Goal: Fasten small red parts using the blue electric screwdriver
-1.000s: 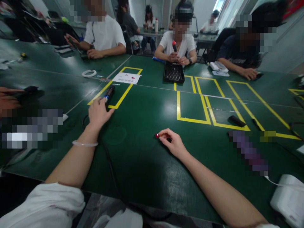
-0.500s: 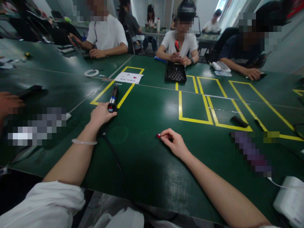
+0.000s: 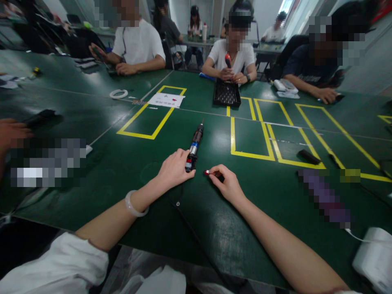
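Green worktop (image 3: 122,159): smooth, glossy, I see light pooling on it. Electric screwdriver (image 3: 198,134): dark plastic-looking body, shiny silver metal collar (image 3: 192,150). Cable (image 3: 196,234): black, matt, rubbery. Small red piece (image 3: 207,172): too tiny for me to judge. Yellow tape (image 3: 251,156): flat. Sheet (image 3: 159,99): white paper. Tray (image 3: 217,99): black plastic, I'd say. Bracelet (image 3: 129,205): smooth, milky. Sleeve (image 3: 76,261): creased white cloth.

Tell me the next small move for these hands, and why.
Probably swing the thin tip of the dark tool toward the small red piece: the left hand holds the tool near its rear end, the tip points away from both hands, and the right hand pinches the piece near that rear end.
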A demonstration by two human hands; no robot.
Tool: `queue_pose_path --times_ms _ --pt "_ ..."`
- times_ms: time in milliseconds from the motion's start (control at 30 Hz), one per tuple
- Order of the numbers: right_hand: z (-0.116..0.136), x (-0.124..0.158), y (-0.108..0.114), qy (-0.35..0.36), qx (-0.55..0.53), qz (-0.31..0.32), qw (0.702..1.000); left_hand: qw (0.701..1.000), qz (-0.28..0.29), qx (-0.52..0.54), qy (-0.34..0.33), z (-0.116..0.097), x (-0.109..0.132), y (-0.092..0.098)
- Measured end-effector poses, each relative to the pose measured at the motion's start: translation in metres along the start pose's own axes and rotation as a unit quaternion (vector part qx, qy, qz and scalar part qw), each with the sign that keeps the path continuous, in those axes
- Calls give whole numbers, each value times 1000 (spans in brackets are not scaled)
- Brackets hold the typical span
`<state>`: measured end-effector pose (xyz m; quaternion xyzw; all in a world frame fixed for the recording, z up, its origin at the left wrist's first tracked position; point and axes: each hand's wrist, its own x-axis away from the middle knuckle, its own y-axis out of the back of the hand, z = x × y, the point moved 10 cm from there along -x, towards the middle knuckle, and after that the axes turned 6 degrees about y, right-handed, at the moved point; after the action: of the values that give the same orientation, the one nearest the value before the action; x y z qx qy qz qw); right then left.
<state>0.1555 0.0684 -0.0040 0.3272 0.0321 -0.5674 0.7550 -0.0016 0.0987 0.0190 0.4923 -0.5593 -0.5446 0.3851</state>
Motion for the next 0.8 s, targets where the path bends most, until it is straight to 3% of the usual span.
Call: queue_pose_path --times_ms 100,233,467,800 --pt "3 -1 2 9 34 0 999 999 1 25 -34 -23 10 -1" --pt "6 -1 0 10 64 16 998 997 9 48 -58 -37 19 -3" --pt "7 -1 -7 13 83 41 996 995 4 68 -76 -44 23 -4" --pt "12 0 -4 29 56 26 998 997 -2 30 -72 -47 26 -1"
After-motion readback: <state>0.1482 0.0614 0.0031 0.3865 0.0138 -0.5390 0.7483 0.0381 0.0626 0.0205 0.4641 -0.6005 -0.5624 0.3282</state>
